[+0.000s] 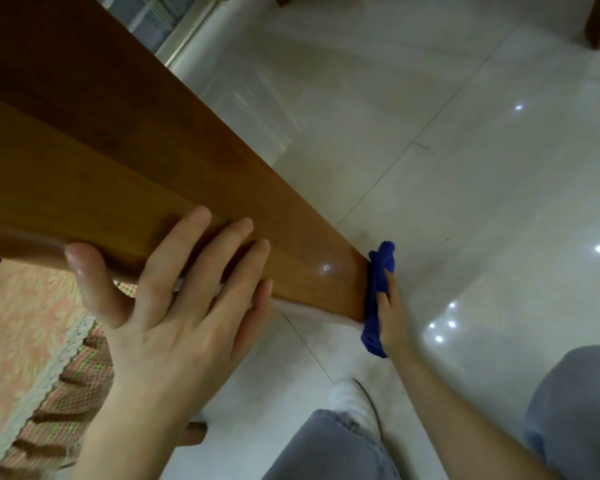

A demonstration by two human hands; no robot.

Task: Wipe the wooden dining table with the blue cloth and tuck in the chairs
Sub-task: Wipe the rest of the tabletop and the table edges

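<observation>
The wooden bench runs diagonally from the upper left toward the lower centre, seen from close above its long edge.

Left hand: laid flat on the bench near its lower edge. The fingers are spread and extended across the wood; the thumb curls over the rounded edge. The grip is released: nothing is enclosed, and the palm only presses against the surface.

Right hand: positioned at the end face of the bench, at its near corner. The grip is clenched on the blue cloth, with the fingertips pressing the fabric against the vertical end of the wood. The cloth is bunched; one end sticks up above the corner and the other hangs below the bench's underside.

Below the bench at the left, a seat cushion with a pink floral and checked pattern and a pale lace trim is visible. The floor is pale glossy tile with reflected light spots. The person's legs in grey-blue trousers and one white shoe appear at the bottom of the view.
</observation>
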